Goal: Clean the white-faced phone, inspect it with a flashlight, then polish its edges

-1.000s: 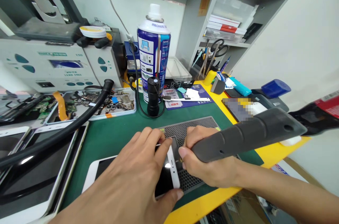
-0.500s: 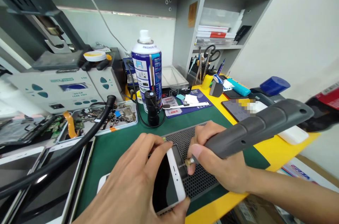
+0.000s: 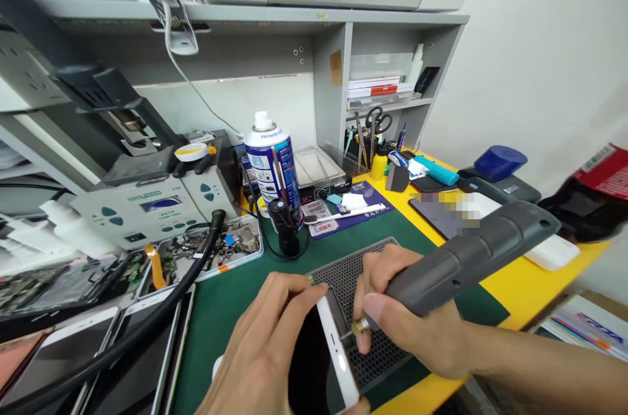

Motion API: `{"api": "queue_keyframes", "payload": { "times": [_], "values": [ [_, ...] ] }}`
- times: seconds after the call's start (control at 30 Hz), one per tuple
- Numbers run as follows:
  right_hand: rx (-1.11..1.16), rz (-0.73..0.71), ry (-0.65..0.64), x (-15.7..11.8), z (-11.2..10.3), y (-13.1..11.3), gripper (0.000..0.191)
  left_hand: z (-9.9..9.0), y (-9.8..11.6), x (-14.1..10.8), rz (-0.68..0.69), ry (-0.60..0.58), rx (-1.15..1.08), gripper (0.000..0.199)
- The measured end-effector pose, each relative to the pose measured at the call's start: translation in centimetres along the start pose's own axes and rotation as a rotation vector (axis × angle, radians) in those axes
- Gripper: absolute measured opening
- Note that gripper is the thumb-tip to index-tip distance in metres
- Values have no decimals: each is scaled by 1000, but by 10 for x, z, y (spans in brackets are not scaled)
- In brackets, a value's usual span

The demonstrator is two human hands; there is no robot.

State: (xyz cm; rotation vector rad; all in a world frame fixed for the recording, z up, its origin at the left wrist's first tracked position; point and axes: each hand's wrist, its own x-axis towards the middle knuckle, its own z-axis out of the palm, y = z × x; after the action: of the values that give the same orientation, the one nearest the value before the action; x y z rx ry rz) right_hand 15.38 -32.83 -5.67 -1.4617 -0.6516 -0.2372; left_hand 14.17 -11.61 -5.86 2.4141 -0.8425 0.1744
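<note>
A white-framed phone (image 3: pixel 314 362) with a dark screen is gripped along its edges by my left hand (image 3: pixel 267 343), fingers at the top corner and thumb near the bottom. My right hand (image 3: pixel 417 310) is wrapped round a thick dark grey handheld tool (image 3: pixel 471 254) with a brass-coloured collar. Its thin metal tip points at the phone's right edge; whether it touches is too small to tell. Beneath them lies a grey honeycomb-patterned mat (image 3: pixel 377 362) on a green mat (image 3: pixel 235 304).
Dark-screened phones (image 3: pixel 130 349) and a black hose (image 3: pixel 161 310) lie at left. Behind are a parts tray (image 3: pixel 250 251), a blue spray can (image 3: pixel 275 169), a small black cylinder (image 3: pixel 287 232) and a brush (image 3: pixel 353 212). A dark bottle with a red label (image 3: pixel 603 173) is at right.
The camera view has tilted up and shifted, showing more shelf. Both hands appear slightly lower in the picture, still holding the phone and the tool.
</note>
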Motion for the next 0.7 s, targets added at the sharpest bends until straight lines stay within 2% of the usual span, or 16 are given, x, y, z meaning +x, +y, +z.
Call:
{"api": "queue_keyframes", "payload": {
  "times": [0.2, 0.5, 0.7],
  "values": [
    [6, -51, 18, -1, 3, -8, 16, 0, 7, 0, 33, 82, -46, 80],
    [46, -85, 66, -1, 9, -15, 14, 2, 6, -8, 32, 158, -14, 85],
    [45, -84, 50, -2, 7, -16, 15, 4, 6, -8, 23, 156, -49, 85]
  ]
}}
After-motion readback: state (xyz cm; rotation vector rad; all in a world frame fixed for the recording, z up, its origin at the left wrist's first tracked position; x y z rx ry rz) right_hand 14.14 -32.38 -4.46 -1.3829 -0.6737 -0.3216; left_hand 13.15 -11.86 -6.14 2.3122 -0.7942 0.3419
